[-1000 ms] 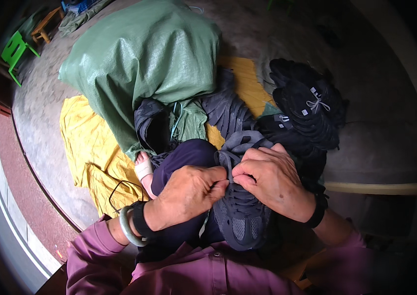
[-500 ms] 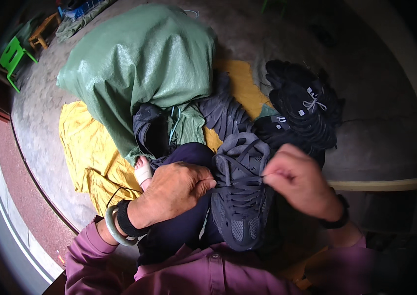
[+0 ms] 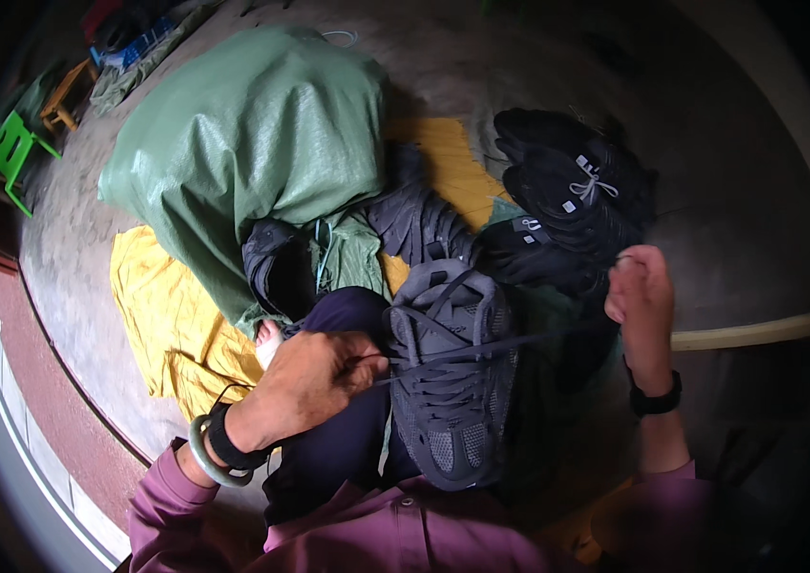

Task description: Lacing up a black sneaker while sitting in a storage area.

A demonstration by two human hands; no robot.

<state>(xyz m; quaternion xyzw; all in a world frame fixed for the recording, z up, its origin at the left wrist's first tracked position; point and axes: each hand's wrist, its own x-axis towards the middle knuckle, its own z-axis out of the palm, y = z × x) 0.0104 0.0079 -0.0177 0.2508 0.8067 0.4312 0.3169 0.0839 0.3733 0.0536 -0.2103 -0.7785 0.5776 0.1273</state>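
A dark grey lace-up sneaker rests on my lap, its toe toward me and its padded collar facing away. My left hand is closed in a pinch at the sneaker's left edge, on the lace beside the eyelets. Well out to the right, my right hand is raised with its fingers pinched together. From it a dark shoelace stretches taut across the sneaker's upper toward my left hand. Rows of crossed lace cover the lower part of the tongue.
A big green woven sack lies beyond my knees, over yellow sheeting. Strung-together black shoe pieces are heaped at right. Another dark shoe upper sits by the sack. A green chair stands far left.
My right hand has moved from the sneaker's right edge out to the right and up, drawing the lace out long. My left hand keeps its pinch at the left side.
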